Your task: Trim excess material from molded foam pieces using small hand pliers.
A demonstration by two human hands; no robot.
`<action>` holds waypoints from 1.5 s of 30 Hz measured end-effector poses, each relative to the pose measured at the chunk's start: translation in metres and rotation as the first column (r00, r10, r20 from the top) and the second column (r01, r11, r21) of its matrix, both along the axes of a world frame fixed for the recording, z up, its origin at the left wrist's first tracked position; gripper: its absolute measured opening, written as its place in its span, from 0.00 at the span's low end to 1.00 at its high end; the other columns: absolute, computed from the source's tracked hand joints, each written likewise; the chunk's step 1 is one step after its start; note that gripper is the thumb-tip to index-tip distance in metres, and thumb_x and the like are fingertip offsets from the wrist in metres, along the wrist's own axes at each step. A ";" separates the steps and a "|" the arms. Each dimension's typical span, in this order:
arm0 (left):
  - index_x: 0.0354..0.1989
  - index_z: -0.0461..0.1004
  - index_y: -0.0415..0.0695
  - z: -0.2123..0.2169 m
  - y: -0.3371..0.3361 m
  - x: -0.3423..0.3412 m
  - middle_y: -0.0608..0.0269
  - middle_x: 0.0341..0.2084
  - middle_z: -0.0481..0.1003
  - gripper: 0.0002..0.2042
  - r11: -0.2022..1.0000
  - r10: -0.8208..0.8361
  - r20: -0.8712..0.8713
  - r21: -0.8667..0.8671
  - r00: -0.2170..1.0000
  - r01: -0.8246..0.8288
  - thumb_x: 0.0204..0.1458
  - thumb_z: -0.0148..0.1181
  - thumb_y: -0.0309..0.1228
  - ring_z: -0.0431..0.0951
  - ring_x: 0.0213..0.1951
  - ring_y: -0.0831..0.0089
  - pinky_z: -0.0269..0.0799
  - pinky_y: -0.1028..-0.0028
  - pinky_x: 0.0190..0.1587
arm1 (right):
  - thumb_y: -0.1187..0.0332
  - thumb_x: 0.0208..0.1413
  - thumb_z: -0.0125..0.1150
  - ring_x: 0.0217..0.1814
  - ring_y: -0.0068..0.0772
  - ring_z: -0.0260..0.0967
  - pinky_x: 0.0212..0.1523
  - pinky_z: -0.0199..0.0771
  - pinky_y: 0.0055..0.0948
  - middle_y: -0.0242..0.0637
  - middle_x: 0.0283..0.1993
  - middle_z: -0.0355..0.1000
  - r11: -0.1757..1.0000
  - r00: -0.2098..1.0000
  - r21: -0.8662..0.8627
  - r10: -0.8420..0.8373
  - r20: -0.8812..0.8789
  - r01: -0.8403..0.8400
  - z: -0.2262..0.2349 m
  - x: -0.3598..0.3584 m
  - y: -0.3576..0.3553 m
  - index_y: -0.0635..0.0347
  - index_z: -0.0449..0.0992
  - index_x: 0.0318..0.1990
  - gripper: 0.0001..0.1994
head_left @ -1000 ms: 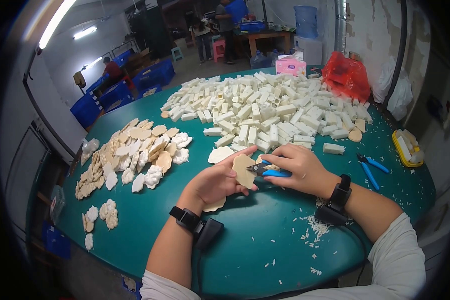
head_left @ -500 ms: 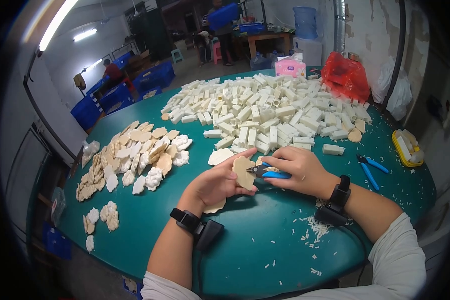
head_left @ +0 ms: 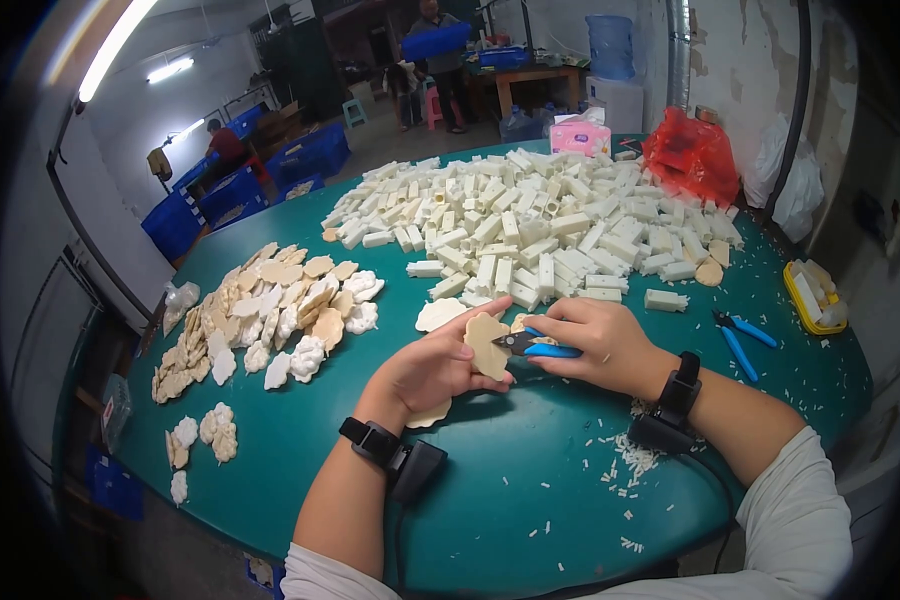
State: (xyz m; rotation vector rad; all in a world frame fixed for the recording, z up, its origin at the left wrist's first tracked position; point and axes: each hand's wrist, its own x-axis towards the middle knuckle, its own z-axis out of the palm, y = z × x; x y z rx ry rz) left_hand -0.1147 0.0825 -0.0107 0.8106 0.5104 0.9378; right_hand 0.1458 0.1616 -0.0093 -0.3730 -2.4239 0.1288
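Note:
My left hand (head_left: 438,362) holds a flat cream plastic piece with a scalloped edge (head_left: 484,348) between thumb and fingers. In my right hand (head_left: 600,342) is a pair of blue-handled side cutters (head_left: 548,347), my fingers closed round its handles. The dark jaws touch the piece's right edge; whether they bite into it I cannot tell. Behind the left fingers lies a white flat piece (head_left: 440,314) on the table. Another cream piece (head_left: 429,415) shows partly below my left hand, the rest hidden by it.
On the green table (head_left: 530,480), white rectangular tubes (head_left: 490,215) are heaped at the back. Scalloped pieces (head_left: 260,305) are piled left. A second pair of cutters (head_left: 741,340), a yellow tray (head_left: 815,298), a red bag (head_left: 690,155) and clippings (head_left: 630,460) lie right.
My hands, the piece and the cutters hold nearly the same place; the cutter jaws look slightly more closed. In the background, a person with a blue crate has shifted a little.

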 end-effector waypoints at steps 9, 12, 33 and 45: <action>0.77 0.49 0.46 0.001 -0.001 0.002 0.49 0.61 0.68 0.42 1.000 0.012 -0.019 0.002 1.000 -0.012 0.50 0.57 0.28 0.77 0.51 0.53 0.73 0.55 0.59 | 0.62 0.48 0.74 0.41 0.40 0.76 0.39 0.77 0.34 0.38 0.43 0.76 1.000 1.000 -0.027 0.003 0.015 -0.002 0.000 0.001 0.001 0.54 0.79 0.55 0.25; 0.77 0.49 0.46 0.001 -0.002 0.002 0.49 0.61 0.67 0.42 1.000 0.023 -0.023 0.002 0.999 -0.023 0.50 0.57 0.28 0.77 0.51 0.53 0.73 0.54 0.59 | 0.61 0.48 0.74 0.41 0.40 0.76 0.40 0.77 0.35 0.38 0.43 0.76 0.999 1.000 -0.037 0.008 0.013 -0.007 0.000 0.001 0.000 0.54 0.79 0.54 0.24; 0.77 0.49 0.46 0.000 0.000 -0.001 0.50 0.62 0.67 0.42 1.000 0.002 0.000 -0.004 1.000 -0.002 0.50 0.56 0.26 0.76 0.54 0.53 0.73 0.53 0.59 | 0.62 0.48 0.74 0.42 0.41 0.75 0.41 0.76 0.36 0.37 0.43 0.75 1.000 1.000 -0.023 0.012 0.013 -0.012 -0.001 0.001 0.001 0.53 0.79 0.55 0.24; 0.77 0.49 0.46 0.000 -0.001 0.000 0.51 0.63 0.65 0.42 1.000 0.016 -0.011 -0.002 1.000 -0.016 0.50 0.56 0.26 0.75 0.54 0.54 0.73 0.53 0.60 | 0.63 0.48 0.74 0.40 0.40 0.76 0.39 0.77 0.35 0.38 0.42 0.76 0.999 1.000 -0.037 0.022 0.007 -0.022 0.002 0.001 -0.001 0.54 0.79 0.55 0.25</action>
